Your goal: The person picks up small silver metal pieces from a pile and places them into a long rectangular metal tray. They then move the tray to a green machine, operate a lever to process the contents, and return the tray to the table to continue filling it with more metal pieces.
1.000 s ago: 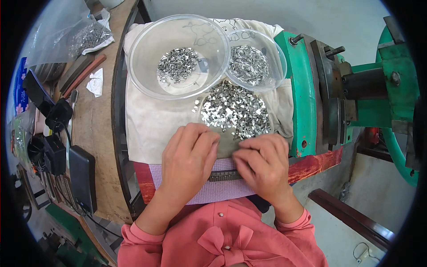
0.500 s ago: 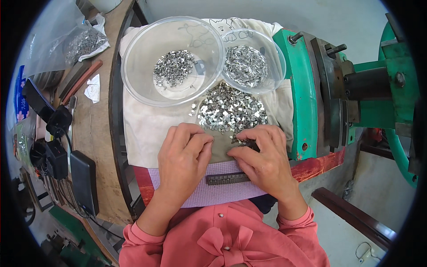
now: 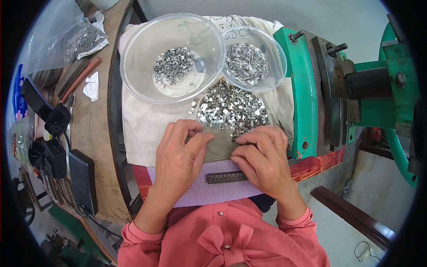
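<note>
My left hand (image 3: 180,149) hovers over the cloth, left of the metal pile. Its fingers are curled, with thumb and forefinger slightly apart and no piece visible between them. At the pile's near right edge, my right hand (image 3: 266,159) has its fingers drawn together; whatever they hold is hidden. The pile of small flat shiny metal pieces (image 3: 231,109) lies just beyond both hands. Below and between them, a dark slotted metal strip (image 3: 226,177) rests on the purple checked cloth (image 3: 195,193), its right end close to my right hand.
A large clear plastic bowl (image 3: 129,73) with small metal bits and a smaller one (image 3: 281,66) with thin metal pins stand behind the pile. A green machine (image 3: 302,98) borders the right side. At left, a wooden table (image 3: 98,147) carries a black box (image 3: 83,182) and tools.
My left thumb and forefinger have parted from a pinch. My right fingers have closed further; the dark pieces that showed between them are now hidden.
</note>
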Tool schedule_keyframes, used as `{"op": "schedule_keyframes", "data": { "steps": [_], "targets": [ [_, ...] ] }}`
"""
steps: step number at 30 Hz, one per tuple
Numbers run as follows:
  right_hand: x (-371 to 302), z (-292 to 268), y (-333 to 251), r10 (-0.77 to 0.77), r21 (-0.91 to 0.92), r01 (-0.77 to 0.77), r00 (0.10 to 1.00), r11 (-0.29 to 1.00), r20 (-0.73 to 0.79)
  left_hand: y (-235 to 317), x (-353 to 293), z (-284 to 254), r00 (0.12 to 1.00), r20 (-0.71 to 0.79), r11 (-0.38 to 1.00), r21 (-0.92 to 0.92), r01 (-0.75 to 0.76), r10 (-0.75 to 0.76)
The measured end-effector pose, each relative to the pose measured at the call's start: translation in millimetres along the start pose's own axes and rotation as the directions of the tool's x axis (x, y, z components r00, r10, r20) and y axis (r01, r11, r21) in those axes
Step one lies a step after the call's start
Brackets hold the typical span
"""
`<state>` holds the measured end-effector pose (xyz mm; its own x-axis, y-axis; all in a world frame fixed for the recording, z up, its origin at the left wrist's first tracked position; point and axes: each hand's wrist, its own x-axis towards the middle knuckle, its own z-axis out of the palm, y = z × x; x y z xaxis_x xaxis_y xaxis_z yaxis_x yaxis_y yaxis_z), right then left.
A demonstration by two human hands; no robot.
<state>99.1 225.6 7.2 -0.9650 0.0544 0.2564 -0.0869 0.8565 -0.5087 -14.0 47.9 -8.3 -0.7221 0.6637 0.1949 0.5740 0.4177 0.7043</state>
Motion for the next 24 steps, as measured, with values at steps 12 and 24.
{"op": "schedule_keyframes", "data": {
  "steps": [12, 24],
  "targets": [
    [-41.7, -4.1, -13.9, 0.024, 0.063, -0.023, 1.0, 0.998, -0.006, 0.7, 7.1, 5.3, 0.998, -0.002, 0.997, 0.047, -0.056, 0.056],
    [6.4, 8.4, 3.5, 0.041, -0.127, -0.061, 0.988, 0.99, -0.149, 1.9, -8.7, -10.5, 0.99, -0.058, 0.99, 0.074, -0.122, 0.126]
  ]
}}
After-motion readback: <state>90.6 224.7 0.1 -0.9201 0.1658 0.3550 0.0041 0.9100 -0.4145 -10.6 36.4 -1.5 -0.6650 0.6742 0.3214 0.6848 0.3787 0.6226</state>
